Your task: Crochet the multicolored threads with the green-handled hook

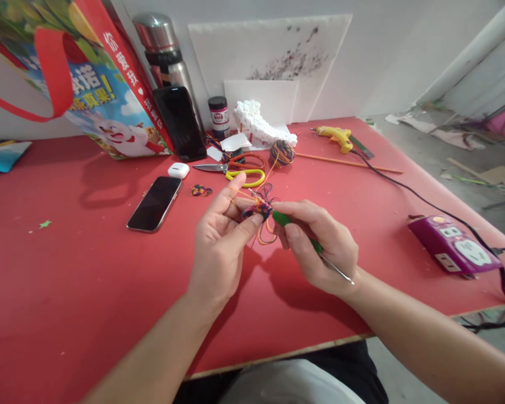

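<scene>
My left hand (221, 235) pinches a small multicoloured crochet piece (252, 210) between thumb and fingers, with an orange strand of yarn running over the raised index finger. In my right hand (320, 241) is a crochet hook (281, 219) with a green grip; its rear metal end sticks out past the palm, and its front end meets the crochet piece. Loose loops of yarn (268, 238) hang below the work. From a ball of multicoloured yarn (282, 153) behind the hands, a strand leads down towards my left hand.
Scissors (246, 178) with red and yellow handles lie just beyond my hands. At left are a phone (155, 203), an earbud case (179, 170) and a gift bag (122, 123). A yellow glue gun (339, 137), a thin stick (353, 163) and a corded purple box (454, 244) lie at right.
</scene>
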The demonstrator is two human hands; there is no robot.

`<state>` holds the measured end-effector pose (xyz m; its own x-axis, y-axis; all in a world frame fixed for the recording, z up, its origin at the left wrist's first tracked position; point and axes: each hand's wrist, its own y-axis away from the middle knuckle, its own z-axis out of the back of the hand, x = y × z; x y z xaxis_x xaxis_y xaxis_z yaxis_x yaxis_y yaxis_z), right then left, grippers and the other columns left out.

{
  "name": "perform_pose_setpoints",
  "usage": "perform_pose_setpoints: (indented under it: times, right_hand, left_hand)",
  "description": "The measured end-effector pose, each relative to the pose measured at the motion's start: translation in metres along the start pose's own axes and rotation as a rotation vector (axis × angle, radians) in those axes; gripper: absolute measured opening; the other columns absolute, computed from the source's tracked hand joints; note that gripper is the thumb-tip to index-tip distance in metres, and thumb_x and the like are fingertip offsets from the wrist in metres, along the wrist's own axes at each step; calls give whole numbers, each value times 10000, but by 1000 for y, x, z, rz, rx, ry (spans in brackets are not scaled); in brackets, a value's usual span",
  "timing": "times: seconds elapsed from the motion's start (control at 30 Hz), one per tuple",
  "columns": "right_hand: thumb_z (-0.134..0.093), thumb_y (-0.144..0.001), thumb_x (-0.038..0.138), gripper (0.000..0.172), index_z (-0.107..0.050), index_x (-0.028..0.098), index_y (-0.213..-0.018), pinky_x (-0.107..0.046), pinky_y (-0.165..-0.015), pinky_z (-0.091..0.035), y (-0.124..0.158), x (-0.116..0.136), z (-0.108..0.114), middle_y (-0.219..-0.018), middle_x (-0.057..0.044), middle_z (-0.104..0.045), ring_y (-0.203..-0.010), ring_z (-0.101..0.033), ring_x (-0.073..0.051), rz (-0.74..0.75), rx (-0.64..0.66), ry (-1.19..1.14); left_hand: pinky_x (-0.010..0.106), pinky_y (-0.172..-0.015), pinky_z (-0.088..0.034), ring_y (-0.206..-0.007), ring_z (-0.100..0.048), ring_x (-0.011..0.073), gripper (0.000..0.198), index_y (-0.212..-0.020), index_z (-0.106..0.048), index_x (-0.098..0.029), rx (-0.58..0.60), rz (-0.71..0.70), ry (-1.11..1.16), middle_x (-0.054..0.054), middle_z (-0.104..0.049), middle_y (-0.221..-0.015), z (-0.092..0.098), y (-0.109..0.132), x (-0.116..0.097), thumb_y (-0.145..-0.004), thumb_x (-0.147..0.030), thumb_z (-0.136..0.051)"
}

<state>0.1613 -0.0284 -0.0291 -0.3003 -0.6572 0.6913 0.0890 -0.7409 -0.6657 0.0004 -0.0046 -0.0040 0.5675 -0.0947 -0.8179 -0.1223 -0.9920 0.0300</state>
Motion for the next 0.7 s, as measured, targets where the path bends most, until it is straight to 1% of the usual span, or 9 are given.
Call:
perform_pose_setpoints:
  times: [0.13, 0.23, 0.33, 0.47, 0.6, 0.7]
  right_hand:
    - [-539, -1095, 161, 269, -665, 207, -1328, -310, -646, -576, 1, -3, -1, -924, -62, -751, -682, -671, -152, 56, 1, 38]
    - [-536, -1092, 146, 269, -652, 196, -1330, -296, -629, -572, 1, -4, -3, -910, -55, -743, -672, -664, -146, 95, 4, 65]
    - [-540, -1091, 137, 270, -651, 191, -1331, -295, -635, -576, 1, -3, -3, -907, -56, -737, -684, -661, -149, 122, 7, 113]
    - [-552, -1085, 118, 288, -655, 190, -1344, -298, -664, -595, 0, -1, 1, -966, -79, -763, -709, -666, -150, 142, 13, 143]
    - [-563, -1077, 109, 286, -670, 157, -1338, -281, -644, -587, -4, -1, 7, -898, -65, -732, -698, -660, -146, 174, 62, 92]
    - [-581, -1069, 104, 273, -680, 145, -1319, -272, -647, -587, -7, -3, 9, -865, -51, -710, -696, -664, -144, 183, 111, 90]
  left_hand:
    - [155, -773, -554, -786, -676, 73, 454, -1213, -828, -221, -3, -1, 14, -33, -743, -861, 1, -1, 0, -780, -123, -924]
    - [131, -739, -533, -731, -626, 53, 486, -1274, -818, -221, -6, -21, -12, -48, -714, -795, 1, -1, 0, -805, -170, -935]
    - [137, -735, -535, -715, -608, 58, 540, -1313, -812, -224, -8, -18, -25, -53, -697, -753, 2, -1, 1, -791, -160, -936]
    - [153, -746, -549, -718, -620, 63, 557, -1307, -821, -229, -6, 23, -6, -50, -712, -756, 1, -1, 0, -769, -143, -933]
    - [152, -731, -536, -706, -604, 56, 527, -1288, -831, -225, -11, 20, -10, -57, -689, -749, 0, 0, -1, -777, -117, -902]
    - [163, -727, -533, -711, -599, 62, 534, -1319, -821, -228, -16, -2, -54, -59, -671, -749, -1, 1, 1, -800, -111, -875]
